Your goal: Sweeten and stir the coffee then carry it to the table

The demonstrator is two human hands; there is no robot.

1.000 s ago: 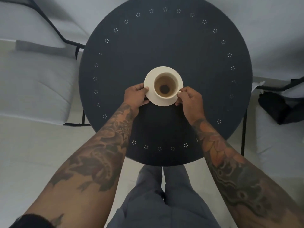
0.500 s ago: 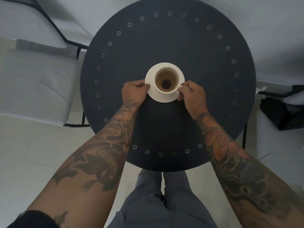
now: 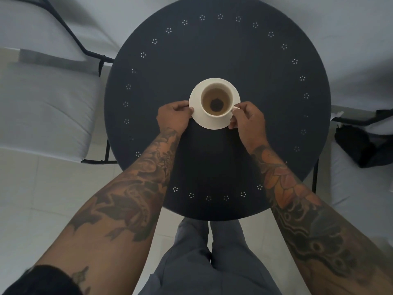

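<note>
A cream cup (image 3: 217, 88) of light brown coffee stands on a cream saucer (image 3: 212, 124) near the middle of a round dark table (image 3: 265, 92). My left hand (image 3: 173, 117) pinches the saucer's left rim. On the other side my right hand (image 3: 247, 120) pinches the cup's handle and touches the saucer's right edge. Whether the saucer rests on the table or hovers just above it, I cannot tell.
A grey cushioned chair (image 3: 46, 109) with a black frame stands left of the table. Another seat at the right carries a black bag (image 3: 361, 145). My legs in grey trousers (image 3: 204, 262) are at the table's near edge. Pale floor tiles lie below.
The cup and saucer have moved a little farther from me toward the table's middle, both hands going with them.
</note>
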